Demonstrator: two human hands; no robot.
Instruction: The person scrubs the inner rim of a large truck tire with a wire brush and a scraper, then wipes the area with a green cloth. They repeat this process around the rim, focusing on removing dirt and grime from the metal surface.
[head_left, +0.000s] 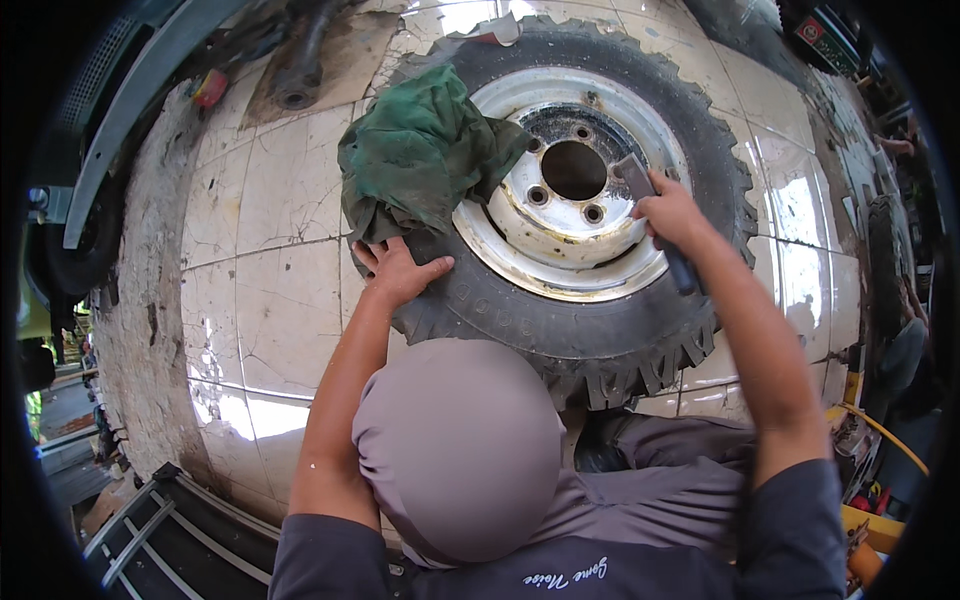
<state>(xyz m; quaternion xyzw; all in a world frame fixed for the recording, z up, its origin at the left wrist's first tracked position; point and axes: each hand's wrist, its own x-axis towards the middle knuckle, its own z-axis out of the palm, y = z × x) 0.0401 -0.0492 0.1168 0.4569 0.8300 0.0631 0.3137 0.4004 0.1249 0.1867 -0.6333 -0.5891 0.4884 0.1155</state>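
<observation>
A wheel lies flat on the floor, its black, chunky-treaded tyre (520,320) around a worn white steel rim (560,272). Dark stains mark the rim near its round centre hole and bolt holes. My right hand (672,210) is closed around a scraper (681,268) with a dark handle. The tool's flat grey blade is over the right side of the rim's middle. On the tyre's left side rests my left hand (403,273), fingers spread, just below a crumpled green cloth (425,150). That cloth covers part of the tyre and the rim's left edge.
Cracked, shiny tiles (285,290) make up the floor. A rusty metal part (298,85) lies on cardboard at the upper left, near a small red item (210,88). A black slatted frame (190,530) stands at lower left. My bent knee (460,440) is close to the tyre.
</observation>
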